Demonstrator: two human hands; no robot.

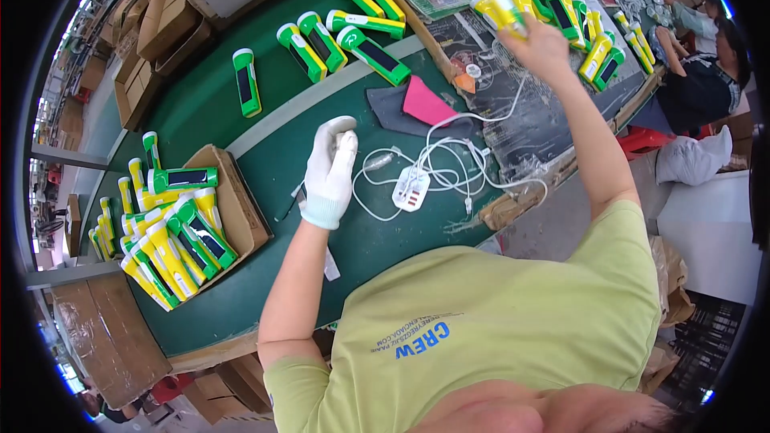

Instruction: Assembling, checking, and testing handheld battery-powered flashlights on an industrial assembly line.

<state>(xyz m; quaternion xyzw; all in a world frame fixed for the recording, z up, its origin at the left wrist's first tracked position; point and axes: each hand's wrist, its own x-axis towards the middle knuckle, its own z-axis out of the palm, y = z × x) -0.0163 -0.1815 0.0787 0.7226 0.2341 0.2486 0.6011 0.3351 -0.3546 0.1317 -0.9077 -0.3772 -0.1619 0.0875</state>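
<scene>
My right hand is bare and reaches to the far right, closed around a yellow-and-white flashlight that is blurred by motion. Right beside it, more green and yellow flashlights stand and lie in a group on a dark, worn board. My left hand wears a white glove and hovers over the green table, its fingers loosely curled, a small gap by the thumb and nothing visible in it. Next to it lies a white power strip with several tangled white cables.
At left a cardboard box is heaped with flashlights. Several green-and-yellow flashlights lie on the dark green belt at the back. Pink and grey cloth pieces lie mid-table. Another person sits at far right, near a white sack.
</scene>
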